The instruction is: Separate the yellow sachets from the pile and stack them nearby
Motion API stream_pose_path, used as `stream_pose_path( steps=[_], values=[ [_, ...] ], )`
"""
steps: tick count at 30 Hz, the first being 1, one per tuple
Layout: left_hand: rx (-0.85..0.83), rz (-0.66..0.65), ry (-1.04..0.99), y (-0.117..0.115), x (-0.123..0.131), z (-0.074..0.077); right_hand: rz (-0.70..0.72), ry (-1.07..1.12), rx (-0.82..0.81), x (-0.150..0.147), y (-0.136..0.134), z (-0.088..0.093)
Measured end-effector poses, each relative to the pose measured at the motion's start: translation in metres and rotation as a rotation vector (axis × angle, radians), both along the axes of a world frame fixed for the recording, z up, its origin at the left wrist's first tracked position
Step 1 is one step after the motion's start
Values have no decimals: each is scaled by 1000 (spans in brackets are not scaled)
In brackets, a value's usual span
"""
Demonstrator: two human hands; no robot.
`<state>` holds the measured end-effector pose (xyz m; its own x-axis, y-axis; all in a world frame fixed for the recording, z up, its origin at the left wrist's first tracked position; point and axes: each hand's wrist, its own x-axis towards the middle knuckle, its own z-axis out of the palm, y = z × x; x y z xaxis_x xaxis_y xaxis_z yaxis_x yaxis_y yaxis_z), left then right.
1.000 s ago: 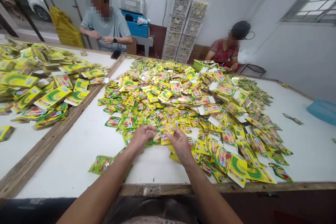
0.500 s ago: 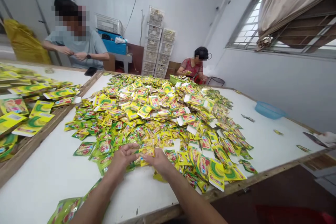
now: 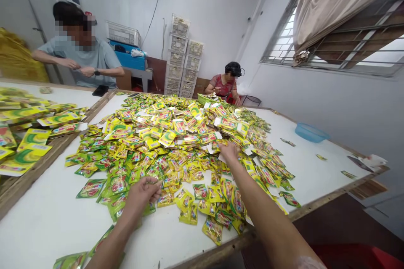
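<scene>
My left hand (image 3: 144, 192) hovers low over the near edge of a heap of small yellow-green sachets (image 3: 120, 183). Its fingers are curled in toward the thumb, and whatever lies between them is too unclear to name. Farther out, my right hand (image 3: 229, 152) reaches into the pile, its fingers closed at a small yellow carton (image 3: 216, 144) with a white flap. My fingertips there are partly hidden. Several flat yellow cartons (image 3: 167, 138) lie on top of the heap. Loose sachets (image 3: 188, 208) rest on the white table between my arms.
A wooden strip (image 3: 91, 113) divides off more cartons (image 3: 34, 138) at the left. Two people (image 3: 91, 61) (image 3: 224, 86) sit across the table (image 3: 315, 176). A green basket (image 3: 203, 99) and a blue bowl (image 3: 311, 132) stand on it. Stacked crates (image 3: 176, 46) line the wall.
My hands were together over a yellow packet and have parted. The right hand has moved forward and right to a carton on the heap; the left stays near the front sachets.
</scene>
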<state>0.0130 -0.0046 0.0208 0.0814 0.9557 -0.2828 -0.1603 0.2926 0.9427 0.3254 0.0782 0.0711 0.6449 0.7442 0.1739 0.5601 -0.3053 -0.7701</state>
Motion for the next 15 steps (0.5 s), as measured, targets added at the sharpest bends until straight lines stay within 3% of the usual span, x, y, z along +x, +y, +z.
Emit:
stream_pose_path(
  steps=[3, 10, 15],
  values=[
    [-12, -5, 20, 1, 0, 0, -54, -6, -82, 9, 10, 0],
    [-9, -67, 47, 0, -1, -5, 71, 4, -80, -16, -7, -33],
    [-24, -91, 62, 0, -1, -9, 99, 131, -91, -7, 2, -32]
  ],
)
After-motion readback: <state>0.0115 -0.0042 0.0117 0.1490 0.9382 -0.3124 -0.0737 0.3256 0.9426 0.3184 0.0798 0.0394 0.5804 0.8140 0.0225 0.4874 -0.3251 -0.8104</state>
